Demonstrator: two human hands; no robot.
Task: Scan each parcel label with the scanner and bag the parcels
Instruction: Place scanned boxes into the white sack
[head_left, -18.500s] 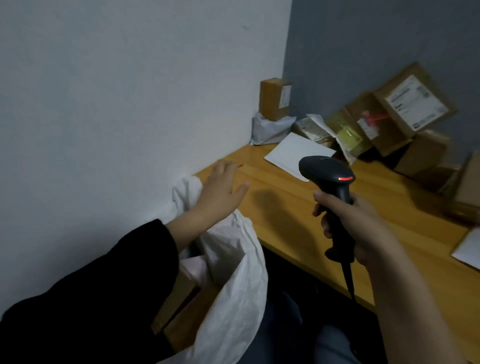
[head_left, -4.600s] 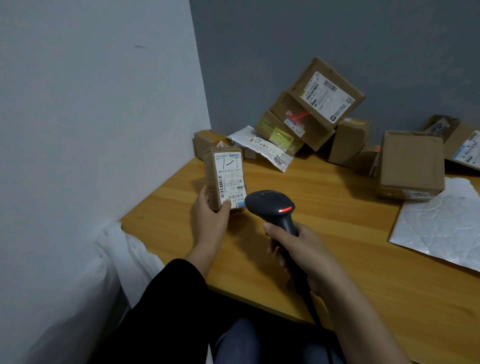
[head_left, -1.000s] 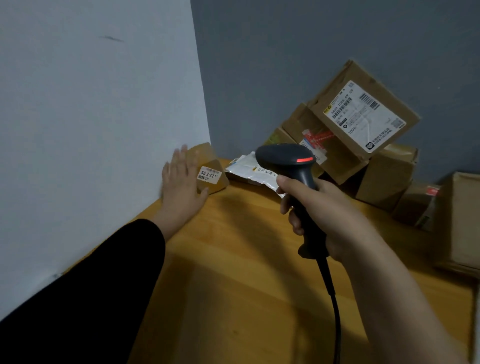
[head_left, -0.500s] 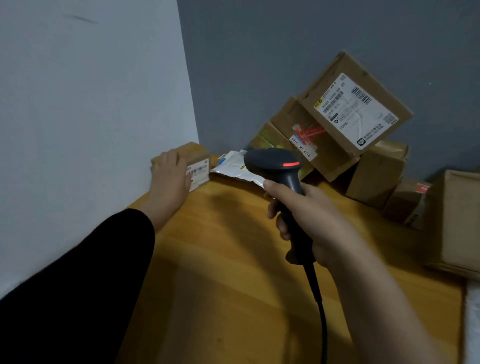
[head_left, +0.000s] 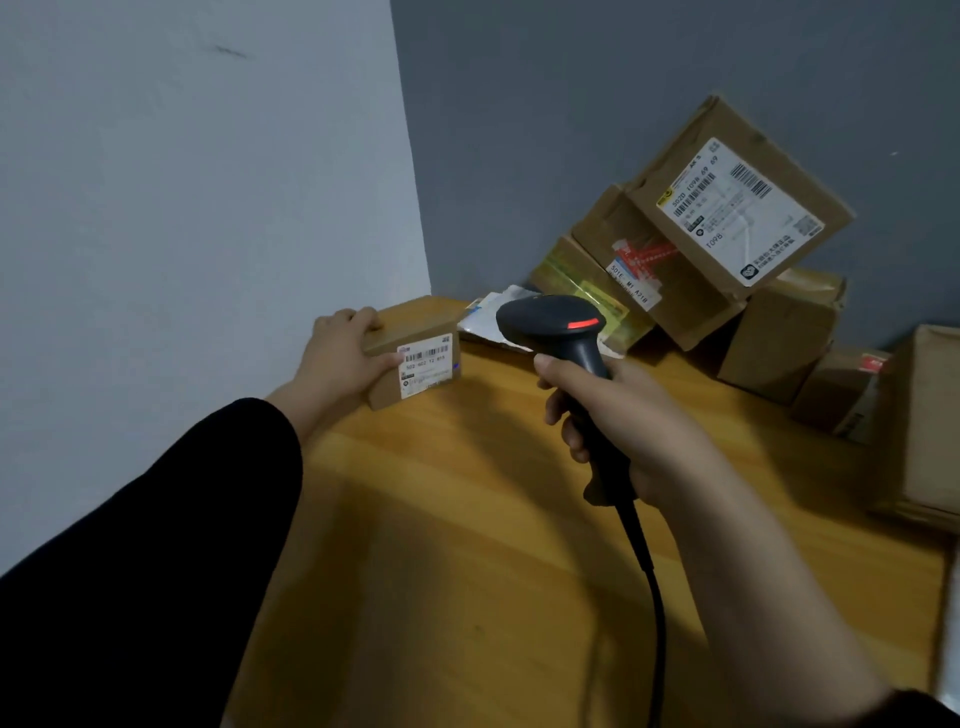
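The left hand (head_left: 340, 358) grasps a small brown cardboard parcel (head_left: 415, 351) that sits on the orange-brown wooden bench (head_left: 457, 519), close to the pale wall in the far left corner. Fingers curl over the parcel's top rear edge and the thumb presses its front face, just beside the white barcode label (head_left: 427, 365); the label faces the camera, but its small print is too fine to read. The left forearm is covered by a black sleeve (head_left: 156, 571) that runs off the lower left edge.

The right hand (head_left: 618, 421) is clenched around the grip of a black handheld barcode scanner (head_left: 558, 332), held above the bench to the right of the parcel and apart from it. A red light strip glows on the scanner's head. The scan window faces away, so it cannot be seen. The handle is mostly hidden inside the fist, and a black cable (head_left: 649, 597) leaves its base and drops out of the bottom edge.

Behind the scanner, a heap of brown cardboard boxes (head_left: 675, 270) leans against the dark grey wall, the topmost tilted with a large white label. A white plastic mailer (head_left: 488, 325) lies partly hidden behind the scanner head. Further boxes at the right edge are cut off and blurred.
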